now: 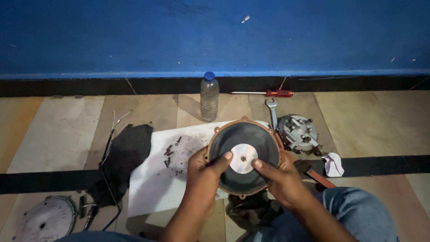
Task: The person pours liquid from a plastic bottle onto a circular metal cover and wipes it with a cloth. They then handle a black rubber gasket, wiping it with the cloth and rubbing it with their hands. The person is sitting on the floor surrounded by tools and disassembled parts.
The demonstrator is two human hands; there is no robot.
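Observation:
Both my hands hold a round black rubber diaphragm (251,139) with a copper-coloured rim and a silver metal disc at its middle. My left hand (204,172) grips its left edge, thumb pressed on the black face. My right hand (277,177) grips its lower right edge, thumb beside the silver disc. The diaphragm is tilted toward me above a white sheet (154,183) on the floor.
Several small dark screws (169,154) lie on the sheet. A plastic bottle (209,96), a red-handled screwdriver (268,93), a spanner (271,112) and a metal housing (298,133) sit behind. A black cloth (125,152), a round metal cover (45,219) and a crumpled tissue (333,163) lie nearby.

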